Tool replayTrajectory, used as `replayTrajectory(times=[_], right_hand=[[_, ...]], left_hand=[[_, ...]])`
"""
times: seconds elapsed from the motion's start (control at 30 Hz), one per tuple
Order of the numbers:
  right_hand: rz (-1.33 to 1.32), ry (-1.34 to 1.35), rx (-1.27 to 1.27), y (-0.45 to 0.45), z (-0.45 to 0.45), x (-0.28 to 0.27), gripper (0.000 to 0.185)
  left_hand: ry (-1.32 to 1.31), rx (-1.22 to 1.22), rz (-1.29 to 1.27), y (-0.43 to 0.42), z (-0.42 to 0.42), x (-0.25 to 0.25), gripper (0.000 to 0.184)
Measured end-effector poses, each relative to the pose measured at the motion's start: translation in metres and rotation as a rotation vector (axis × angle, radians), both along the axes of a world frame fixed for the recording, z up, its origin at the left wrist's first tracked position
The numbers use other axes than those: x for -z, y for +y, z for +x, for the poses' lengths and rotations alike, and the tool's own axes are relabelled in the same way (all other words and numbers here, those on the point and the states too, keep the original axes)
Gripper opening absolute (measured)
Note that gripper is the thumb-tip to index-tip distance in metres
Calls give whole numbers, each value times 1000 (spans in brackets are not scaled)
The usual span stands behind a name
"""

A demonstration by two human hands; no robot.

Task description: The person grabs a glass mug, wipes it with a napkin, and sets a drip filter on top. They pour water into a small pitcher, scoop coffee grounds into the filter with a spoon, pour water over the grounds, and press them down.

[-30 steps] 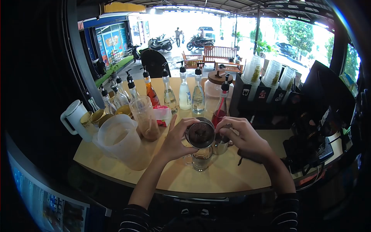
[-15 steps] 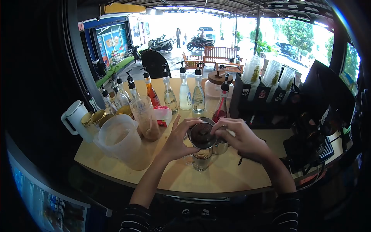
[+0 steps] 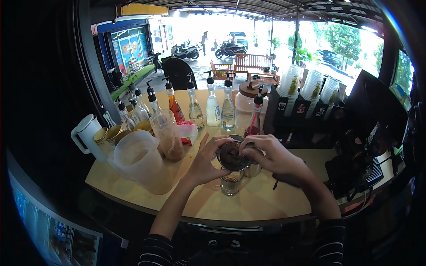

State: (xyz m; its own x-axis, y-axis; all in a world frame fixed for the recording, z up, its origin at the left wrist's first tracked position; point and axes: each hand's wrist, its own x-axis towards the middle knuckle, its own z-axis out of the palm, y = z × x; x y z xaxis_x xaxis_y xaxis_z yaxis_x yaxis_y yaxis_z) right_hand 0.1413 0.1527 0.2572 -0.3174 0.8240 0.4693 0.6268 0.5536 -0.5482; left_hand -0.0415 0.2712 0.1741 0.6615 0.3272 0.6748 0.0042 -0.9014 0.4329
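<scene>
A round metal cup point(image 3: 231, 160) with dark brown contents is tilted so that its opening faces me, above a clear glass mug point(image 3: 231, 185) on the counter. My left hand point(image 3: 205, 160) grips the cup's left side between thumb and fingers. At the cup's upper right, my right hand point(image 3: 271, 153) is closed in a pinch over the opening; what it holds is too small and hidden to name. Behind the mug, partly covered, stands a metal vessel point(image 3: 253, 170). A little amber liquid seems to show in the mug.
On the counter point(image 3: 195, 206), a frosted pitcher point(image 3: 137, 162) and a tall clear container point(image 3: 166, 137) stand left. Several pump bottles point(image 3: 213, 106) line the back beside a lidded jar point(image 3: 248, 104). Stacked plastic cups point(image 3: 290, 82) fill a black holder at right. People and motorbikes are outside.
My right hand has shifted left over the cup's opening, and the dark contents look rearranged. My left hand keeps its hold on the cup. Outside, a standing person has changed posture.
</scene>
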Motion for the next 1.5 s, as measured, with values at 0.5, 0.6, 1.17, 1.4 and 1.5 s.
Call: replayTrajectory(times=[0.5,0.6,1.17,1.4,1.5], right_hand=[[120,61,-26,-2,0,13,13],[137,102,22,1,0,18,12],[-161,-118,-36,7,1,-25,19],[-149,-170,-69,14,-8,-29,23],[-150,-233,-91,12,-12,-26,24]], left_hand=[[-165,35,-240,-3,9,17,77],[-164,-44,-218,-5,10,18,77],[85,-45,72,1,-3,-13,78],[113,-71,149,-4,-3,-16,78],[90,-91,175,-5,-2,-12,77]])
